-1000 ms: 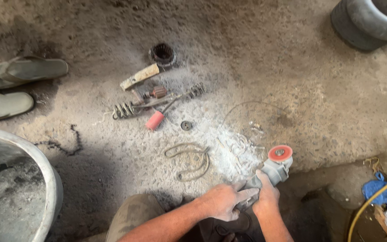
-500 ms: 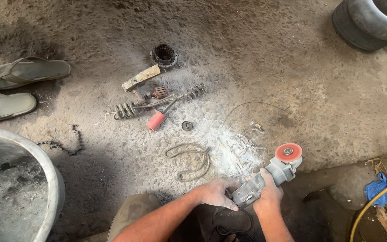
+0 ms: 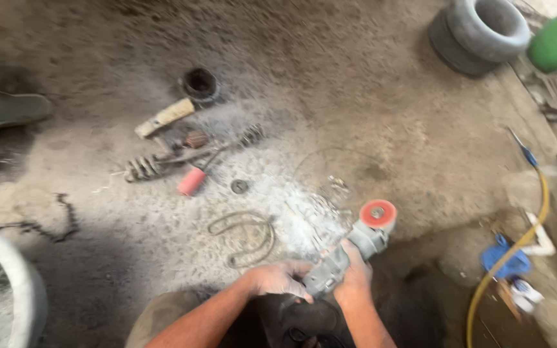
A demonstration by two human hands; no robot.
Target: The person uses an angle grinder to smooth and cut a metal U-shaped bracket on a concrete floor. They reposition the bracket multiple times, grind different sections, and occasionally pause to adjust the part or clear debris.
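Gripping a grey handheld angle grinder with an orange-red disc (image 3: 356,241), both hands wrap around its body low in the head view. The left hand (image 3: 278,278) curls its fingers over the rear of the tool, and the right hand (image 3: 354,274) clasps the body just behind the disc head. The grinder sits tilted, disc end pointing up and to the right, held just above the dusty grey concrete floor (image 3: 330,77).

A patch of pale powder lies on the floor just left of the disc. A bent loop of thin dark wire (image 3: 243,235) lies near the left hand. Farther up are a small round metal washer (image 3: 239,186), a red-handled tool (image 3: 193,181), a rusty coil spring (image 3: 142,167), a pale wooden block (image 3: 164,118) and a black ring-shaped part (image 3: 199,83).

At the lower left curves the rim of a grey round basin (image 3: 24,283). A grey rubber tyre (image 3: 481,29) sits at the upper right, and a yellow hose (image 3: 517,248) runs along the right edge past a blue cloth (image 3: 504,260).
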